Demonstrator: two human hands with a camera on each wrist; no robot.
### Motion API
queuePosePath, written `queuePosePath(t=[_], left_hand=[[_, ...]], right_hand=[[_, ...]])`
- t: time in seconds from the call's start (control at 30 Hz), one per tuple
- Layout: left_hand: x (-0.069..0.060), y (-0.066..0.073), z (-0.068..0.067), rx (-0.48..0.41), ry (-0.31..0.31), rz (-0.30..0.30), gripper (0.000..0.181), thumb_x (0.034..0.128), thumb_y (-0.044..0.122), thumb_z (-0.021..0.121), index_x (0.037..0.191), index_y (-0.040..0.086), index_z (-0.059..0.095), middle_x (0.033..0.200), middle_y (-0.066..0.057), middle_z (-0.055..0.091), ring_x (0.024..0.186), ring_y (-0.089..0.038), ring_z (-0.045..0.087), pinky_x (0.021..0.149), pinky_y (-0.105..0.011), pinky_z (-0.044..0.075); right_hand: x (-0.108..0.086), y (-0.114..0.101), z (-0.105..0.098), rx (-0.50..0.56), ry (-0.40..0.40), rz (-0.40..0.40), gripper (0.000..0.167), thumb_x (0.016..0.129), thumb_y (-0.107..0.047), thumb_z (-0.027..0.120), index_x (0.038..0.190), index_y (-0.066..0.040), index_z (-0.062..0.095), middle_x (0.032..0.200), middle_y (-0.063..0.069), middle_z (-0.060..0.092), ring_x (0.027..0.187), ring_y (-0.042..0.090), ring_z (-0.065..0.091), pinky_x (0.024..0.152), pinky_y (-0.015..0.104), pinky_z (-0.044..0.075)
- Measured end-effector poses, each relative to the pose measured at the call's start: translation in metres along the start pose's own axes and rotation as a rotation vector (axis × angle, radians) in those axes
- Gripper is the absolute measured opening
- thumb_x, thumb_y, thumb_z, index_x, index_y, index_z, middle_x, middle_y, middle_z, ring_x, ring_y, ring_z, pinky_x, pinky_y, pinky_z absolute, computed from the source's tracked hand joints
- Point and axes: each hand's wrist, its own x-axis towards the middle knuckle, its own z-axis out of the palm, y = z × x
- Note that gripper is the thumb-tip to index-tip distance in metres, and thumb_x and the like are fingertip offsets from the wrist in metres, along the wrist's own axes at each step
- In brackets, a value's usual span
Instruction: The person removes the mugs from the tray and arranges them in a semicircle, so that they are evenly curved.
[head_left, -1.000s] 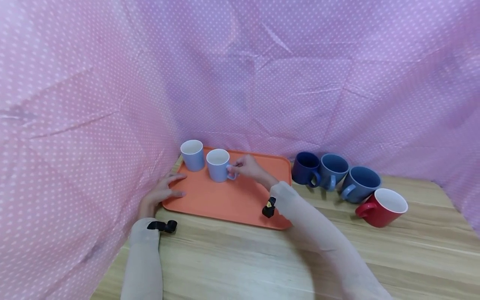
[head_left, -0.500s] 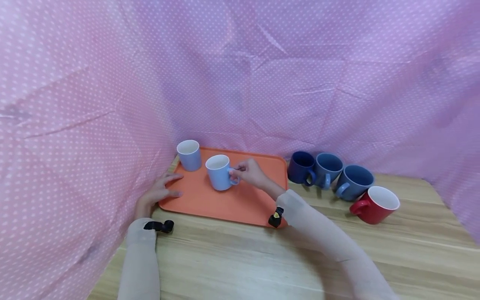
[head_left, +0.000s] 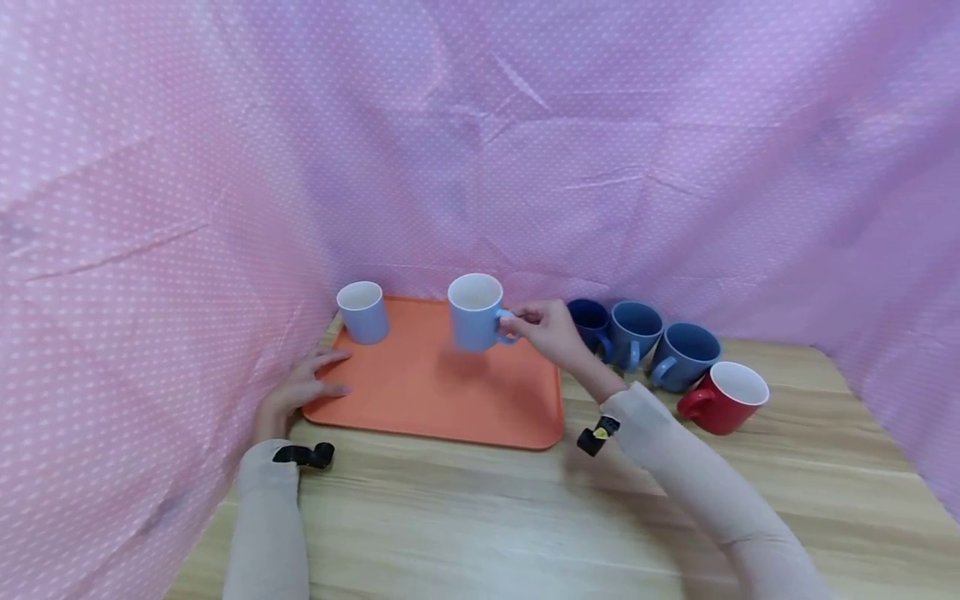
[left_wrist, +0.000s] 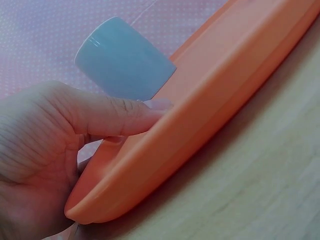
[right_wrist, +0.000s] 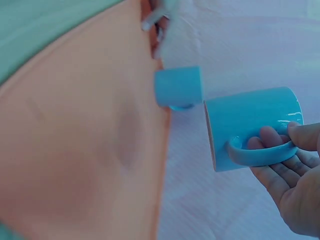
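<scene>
My right hand (head_left: 553,335) pinches the handle of a light blue mug (head_left: 472,323) with a white inside. Raised upright over the orange tray (head_left: 420,400), the mug casts a shadow below it. The right wrist view shows the thumb on the handle (right_wrist: 260,156) and fingers passing through and under it. A second light blue mug (head_left: 364,315) stands at the tray's back left corner. My left hand (head_left: 298,387) rests at the tray's left edge, fingers spread. In the left wrist view its thumb (left_wrist: 120,116) lies along the inside of the rim; the other fingers are mostly hidden.
Right of the tray, a row of mugs stands on the wooden table (head_left: 450,517): dark blue (head_left: 587,321), two grey-blue (head_left: 633,329) and red with a white inside (head_left: 723,400). Pink dotted cloth (head_left: 465,167) hangs behind and to the left.
My right hand has lifted the light blue mug off the tray and carried it to the right. My left hand stays at the tray's edge. The view has shifted slightly.
</scene>
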Motion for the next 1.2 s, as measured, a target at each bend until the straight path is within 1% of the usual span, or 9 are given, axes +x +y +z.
queuePosePath(t=[0.17, 0.4, 0.53, 0.67, 0.73, 0.83, 0.93, 1.1, 1.2], left_hand=[[-0.001, -0.003, -0.004, 0.002, -0.006, -0.014, 0.076, 0.0844, 0.015, 0.081, 0.151, 0.003, 0.046, 0.163, -0.028, 0.019, 0.148, -0.052, 0.013, 0.117, -0.073, 0.018], [-0.004, -0.007, -0.008, 0.027, -0.021, -0.02, 0.078, 0.0842, 0.018, 0.081, 0.151, 0.002, 0.045, 0.162, -0.029, 0.02, 0.147, -0.052, 0.014, 0.117, -0.073, 0.019], [-0.004, -0.007, -0.01, 0.033, -0.018, 0.001, 0.077, 0.0846, 0.017, 0.08, 0.151, 0.001, 0.044, 0.159, -0.03, 0.023, 0.145, -0.053, 0.017, 0.115, -0.073, 0.021], [-0.005, -0.007, -0.011, 0.021, -0.02, -0.011, 0.078, 0.0849, 0.017, 0.08, 0.152, 0.001, 0.043, 0.161, -0.03, 0.02, 0.147, -0.054, 0.013, 0.116, -0.073, 0.019], [-0.006, -0.008, -0.012, 0.022, -0.022, -0.017, 0.079, 0.085, 0.017, 0.08, 0.153, 0.001, 0.042, 0.163, -0.03, 0.018, 0.147, -0.055, 0.01, 0.116, -0.074, 0.017], [-0.007, -0.007, -0.013, 0.03, -0.027, 0.001, 0.079, 0.0855, 0.015, 0.08, 0.153, 0.0, 0.041, 0.162, -0.03, 0.019, 0.146, -0.055, 0.012, 0.115, -0.074, 0.018], [-0.007, -0.006, -0.012, 0.038, -0.029, 0.028, 0.078, 0.0854, 0.014, 0.079, 0.152, -0.001, 0.041, 0.159, -0.031, 0.023, 0.145, -0.054, 0.015, 0.115, -0.073, 0.02], [-0.004, -0.002, -0.008, 0.043, -0.034, 0.031, 0.077, 0.085, 0.015, 0.079, 0.151, -0.001, 0.043, 0.16, -0.03, 0.023, 0.146, -0.053, 0.013, 0.116, -0.073, 0.017], [-0.002, 0.0, -0.005, 0.042, -0.041, 0.031, 0.078, 0.085, 0.016, 0.08, 0.152, 0.0, 0.043, 0.16, -0.03, 0.022, 0.146, -0.055, 0.012, 0.115, -0.075, 0.017]], right_hand=[[-0.012, -0.002, -0.039, -0.032, 0.039, -0.011, 0.019, 0.094, -0.009, 0.073, 0.098, 0.008, 0.077, 0.091, 0.024, 0.077, 0.075, 0.005, 0.073, 0.07, 0.021, 0.061], [-0.041, -0.002, -0.095, -0.078, 0.076, 0.06, 0.025, 0.097, -0.018, 0.071, 0.102, 0.006, 0.076, 0.092, 0.02, 0.078, 0.082, -0.002, 0.072, 0.073, 0.018, 0.059], [-0.06, -0.003, -0.126, -0.118, 0.105, 0.116, 0.028, 0.097, -0.019, 0.07, 0.104, 0.008, 0.075, 0.088, 0.007, 0.08, 0.081, -0.005, 0.071, 0.073, 0.016, 0.058], [-0.077, -0.004, -0.153, -0.134, 0.138, 0.141, 0.031, 0.097, -0.017, 0.07, 0.109, 0.011, 0.073, 0.083, -0.007, 0.08, 0.08, -0.007, 0.071, 0.075, 0.012, 0.057], [-0.084, -0.004, -0.165, -0.165, 0.149, 0.144, 0.031, 0.097, -0.017, 0.07, 0.11, 0.011, 0.073, 0.081, -0.013, 0.078, 0.079, -0.007, 0.071, 0.075, 0.01, 0.056], [-0.094, -0.004, -0.182, -0.242, 0.169, 0.157, 0.032, 0.097, -0.02, 0.07, 0.11, 0.01, 0.074, 0.08, -0.02, 0.076, 0.079, -0.01, 0.069, 0.074, 0.008, 0.055], [-0.105, -0.004, -0.199, -0.275, 0.185, 0.18, 0.033, 0.097, -0.02, 0.07, 0.109, 0.011, 0.073, 0.079, -0.02, 0.076, 0.079, -0.011, 0.068, 0.073, 0.009, 0.055], [-0.124, -0.005, -0.224, -0.304, 0.218, 0.216, 0.034, 0.097, -0.019, 0.071, 0.107, 0.014, 0.072, 0.077, -0.017, 0.077, 0.077, -0.01, 0.069, 0.071, 0.008, 0.055], [-0.135, -0.005, -0.237, -0.318, 0.238, 0.239, 0.034, 0.096, -0.02, 0.072, 0.105, 0.013, 0.072, 0.075, -0.019, 0.076, 0.073, -0.008, 0.069, 0.069, 0.008, 0.054]])
